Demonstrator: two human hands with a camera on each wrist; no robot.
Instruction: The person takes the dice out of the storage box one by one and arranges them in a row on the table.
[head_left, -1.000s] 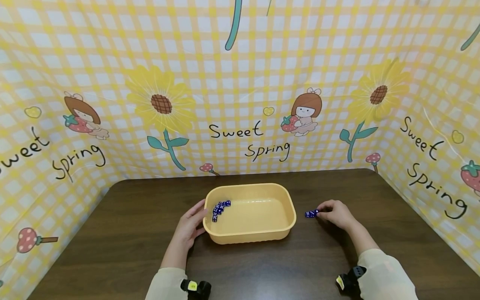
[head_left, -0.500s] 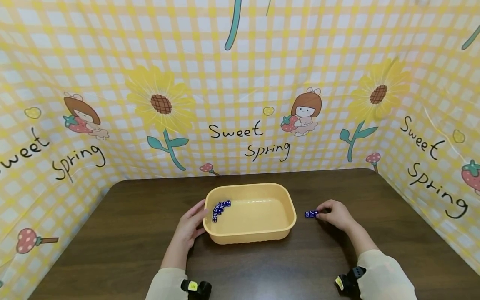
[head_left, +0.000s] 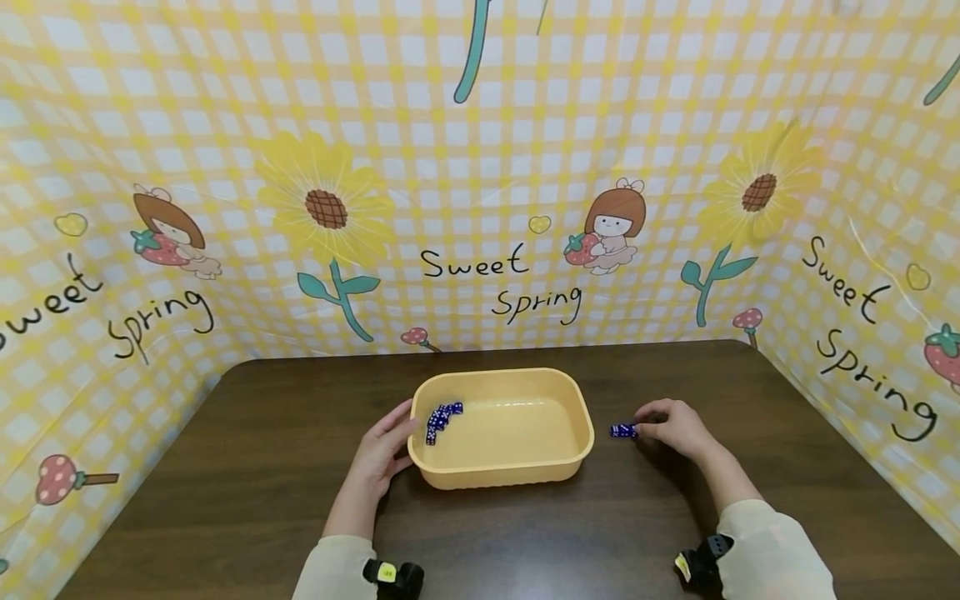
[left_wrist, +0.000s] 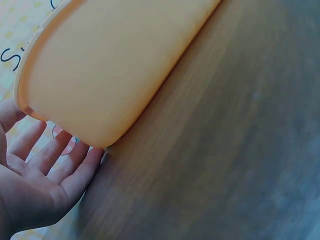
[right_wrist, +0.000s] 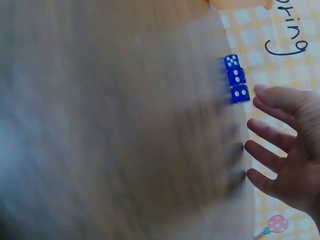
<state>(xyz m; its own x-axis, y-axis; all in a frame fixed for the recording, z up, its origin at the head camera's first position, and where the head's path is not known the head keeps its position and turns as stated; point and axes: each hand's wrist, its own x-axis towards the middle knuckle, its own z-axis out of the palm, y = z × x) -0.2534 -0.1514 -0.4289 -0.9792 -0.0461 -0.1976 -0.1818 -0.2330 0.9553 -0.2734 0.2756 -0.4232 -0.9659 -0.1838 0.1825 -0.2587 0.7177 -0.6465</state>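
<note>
A yellow plastic tub (head_left: 517, 475) stands on the dark wooden table. My left hand (head_left: 378, 450) grips its left end, thumb at the rim and fingers spread against the outer wall (left_wrist: 95, 115). Inside, several blue dice (head_left: 437, 423) with white pips lie bunched along the left side. To the right of the tub, 3 more blue dice (right_wrist: 236, 77) sit on the table in a short row. My right hand (head_left: 675, 427) is at the right end of that row. Its thumb and index fingertips (right_wrist: 260, 90) are together just beside the last die, the other fingers loosely extended.
A yellow checked cloth (head_left: 480, 167) with printed flowers and lettering hangs behind the table (head_left: 225, 483) and along both sides. Dark table surface lies between the tub and the row of dice, and in front of both hands.
The thumb and index finger of my right hand, on the end die before, have let go and drawn slightly right. My left hand and the tub stay put; the head view shifts a little.
</note>
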